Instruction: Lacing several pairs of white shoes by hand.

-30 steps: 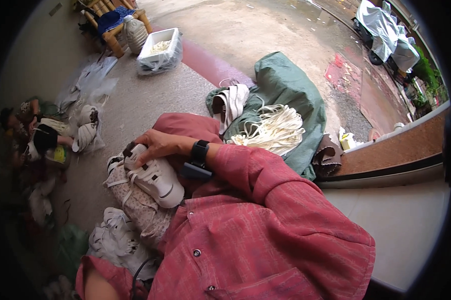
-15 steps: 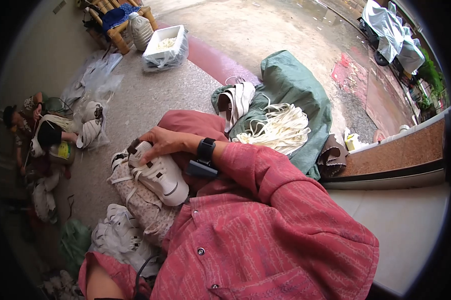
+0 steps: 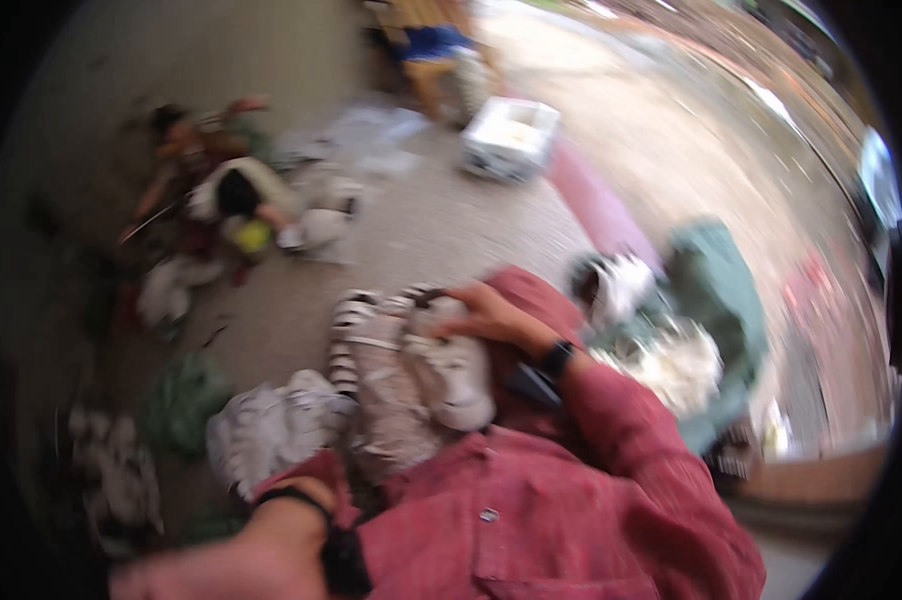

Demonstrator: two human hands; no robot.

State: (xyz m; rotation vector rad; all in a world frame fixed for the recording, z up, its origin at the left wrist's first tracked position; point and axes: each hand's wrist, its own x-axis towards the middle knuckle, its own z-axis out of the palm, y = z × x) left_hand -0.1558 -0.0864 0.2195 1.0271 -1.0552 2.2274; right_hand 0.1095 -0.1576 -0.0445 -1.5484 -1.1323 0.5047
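The whole view is smeared by motion. My right hand [image 3: 486, 315], with a black watch at the wrist and a red sleeve, grips the top of a white sneaker [image 3: 456, 380] that lies on my lap. A second, greyish sneaker [image 3: 386, 400] lies against it on the left. My left hand [image 3: 186, 580] shows only as a blur at the bottom edge, with a black band on its wrist. I cannot tell whether it holds anything.
More white shoes [image 3: 271, 430] lie in a pile on the concrete floor by my left knee. A bundle of white laces [image 3: 676, 365] rests on green cloth [image 3: 721, 285] to my right. Further off are a white tub [image 3: 511, 135] and a seated person [image 3: 231, 195].
The view has swung and gone blurry. My left forearm has come into sight at the bottom edge. My right hand stays on the white sneaker.
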